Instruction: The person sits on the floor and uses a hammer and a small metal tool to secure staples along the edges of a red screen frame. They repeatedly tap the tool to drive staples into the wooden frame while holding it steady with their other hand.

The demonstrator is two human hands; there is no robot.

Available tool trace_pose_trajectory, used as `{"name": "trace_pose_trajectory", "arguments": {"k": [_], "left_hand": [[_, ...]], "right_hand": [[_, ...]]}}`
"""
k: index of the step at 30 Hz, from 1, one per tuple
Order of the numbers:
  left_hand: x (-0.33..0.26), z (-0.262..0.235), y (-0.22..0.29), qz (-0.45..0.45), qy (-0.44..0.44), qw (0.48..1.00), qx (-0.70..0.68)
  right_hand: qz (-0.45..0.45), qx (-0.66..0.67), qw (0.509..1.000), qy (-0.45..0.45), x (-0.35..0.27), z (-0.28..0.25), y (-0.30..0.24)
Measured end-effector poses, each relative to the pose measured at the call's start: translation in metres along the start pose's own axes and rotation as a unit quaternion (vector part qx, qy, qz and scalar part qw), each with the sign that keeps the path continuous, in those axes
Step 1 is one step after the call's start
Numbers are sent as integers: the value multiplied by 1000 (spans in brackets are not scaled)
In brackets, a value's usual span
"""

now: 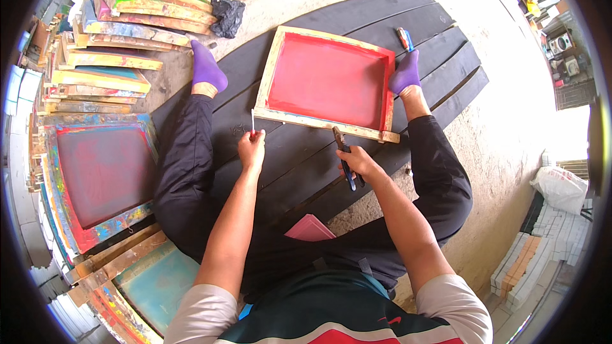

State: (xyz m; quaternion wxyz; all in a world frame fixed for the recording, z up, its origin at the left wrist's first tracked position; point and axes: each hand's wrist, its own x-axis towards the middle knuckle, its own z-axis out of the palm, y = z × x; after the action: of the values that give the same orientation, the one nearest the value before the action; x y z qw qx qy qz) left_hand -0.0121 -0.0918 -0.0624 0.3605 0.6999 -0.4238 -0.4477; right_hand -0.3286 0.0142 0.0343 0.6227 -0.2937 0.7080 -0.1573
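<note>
A wooden screen-printing frame with red-stained mesh lies on black planks between my outstretched feet. My left hand is closed on a thin pale rod with a bit of red at its lower end. The rod points up beside the frame's near left corner; its exact kind is unclear. With my right hand I grip pliers with dark blue handles. Their rusty jaws are at the frame's near rail; I cannot tell whether they grip anything there.
The black planks carry a small blue-and-red object by my right foot. Paint-stained frames are stacked at left, with a larger frame nearer me. A black plastic bag sits beside the stack. Pink sheets lie between my legs.
</note>
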Motion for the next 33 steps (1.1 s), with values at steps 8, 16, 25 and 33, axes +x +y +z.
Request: {"name": "trace_pose_trajectory", "arguments": {"k": [8, 16, 25, 33], "left_hand": [[-21, 13, -4, -8, -23, 1000, -20], [-21, 8, -7, -6, -18, 1000, -19], [-30, 13, 5, 4, -6, 1000, 11], [-34, 13, 0, -25, -50, 998, -11]], "right_hand": [[-11, 41, 999, -31, 2, 20, -17], [48, 41, 996, -64, 18, 12, -23], [12, -217, 975, 38, 20, 8, -41], [-118, -431, 871, 204, 30, 23, -6]]}}
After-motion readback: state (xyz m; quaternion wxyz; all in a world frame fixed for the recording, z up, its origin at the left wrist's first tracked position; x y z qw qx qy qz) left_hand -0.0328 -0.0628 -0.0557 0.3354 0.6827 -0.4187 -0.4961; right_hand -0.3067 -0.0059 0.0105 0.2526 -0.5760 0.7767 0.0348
